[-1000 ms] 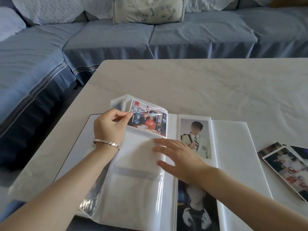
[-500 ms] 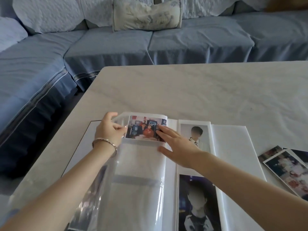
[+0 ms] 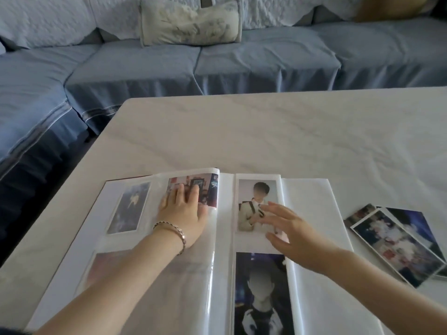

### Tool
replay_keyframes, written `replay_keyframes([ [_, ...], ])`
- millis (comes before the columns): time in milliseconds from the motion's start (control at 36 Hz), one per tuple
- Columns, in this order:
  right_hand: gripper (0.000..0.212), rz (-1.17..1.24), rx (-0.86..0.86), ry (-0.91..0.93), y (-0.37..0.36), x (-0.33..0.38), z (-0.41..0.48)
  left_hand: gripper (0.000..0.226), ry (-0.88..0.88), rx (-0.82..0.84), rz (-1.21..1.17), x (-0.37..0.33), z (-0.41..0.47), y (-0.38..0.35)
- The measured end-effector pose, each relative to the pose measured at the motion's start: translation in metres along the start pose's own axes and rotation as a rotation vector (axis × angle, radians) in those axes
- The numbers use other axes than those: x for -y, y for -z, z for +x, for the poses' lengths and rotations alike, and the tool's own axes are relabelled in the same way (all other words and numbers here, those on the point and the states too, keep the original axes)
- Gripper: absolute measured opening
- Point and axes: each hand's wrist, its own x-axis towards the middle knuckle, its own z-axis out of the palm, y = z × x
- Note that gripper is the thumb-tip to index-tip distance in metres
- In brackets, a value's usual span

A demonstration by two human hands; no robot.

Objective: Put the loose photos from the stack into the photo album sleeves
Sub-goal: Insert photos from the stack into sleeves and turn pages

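Photo album (image 3: 312, 209) open flat before you on marble table (image 3: 290, 131). Your left hand (image 3: 183, 213), fingers straight, presses the group photo (image 3: 210, 188) in its top sleeve. Your right hand (image 3: 290, 230), fingers spread, holds nothing, over right page. Loose photo stack (image 3: 399, 245) right of album. Blue sofa (image 3: 217, 64) beyond.

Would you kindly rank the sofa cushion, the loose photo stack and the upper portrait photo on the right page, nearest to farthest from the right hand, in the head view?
1. Upper portrait photo: in its sleeve, partly covered by the right hand.
2. Loose photo stack: on the table, to that hand's right.
3. Sofa cushion: far back, beyond the table.
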Motion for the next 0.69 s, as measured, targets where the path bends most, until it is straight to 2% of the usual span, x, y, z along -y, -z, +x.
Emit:
replay_keyframes([
  [83,0.035,-0.113,-0.018,-0.082,0.019,-0.02,-0.028,0.048,-0.023,-0.114,0.013,-0.031,-0.006,0.005],
  [167,0.036,-0.202,-0.045,-0.212,0.041,-0.04,-0.055,0.042,-0.29,-0.22,0.014,-0.058,-0.015,-0.003],
  [222,0.037,-0.244,-0.072,-0.314,0.053,-0.052,-0.071,0.046,-0.422,-0.175,0.001,-0.072,-0.022,-0.011],
  [278,0.042,-0.288,-0.104,-0.38,0.06,-0.066,-0.084,0.047,-0.468,-0.117,-0.024,-0.083,-0.027,-0.019],
  [472,0.079,-0.513,0.045,-0.637,0.053,-0.098,-0.112,0.049,-0.455,-0.012,0.006,-0.093,-0.033,-0.033],
  [694,0.047,-0.671,-0.081,-0.525,0.047,-0.084,-0.112,0.048,-0.43,-0.004,-0.013,-0.087,-0.037,-0.037],
])
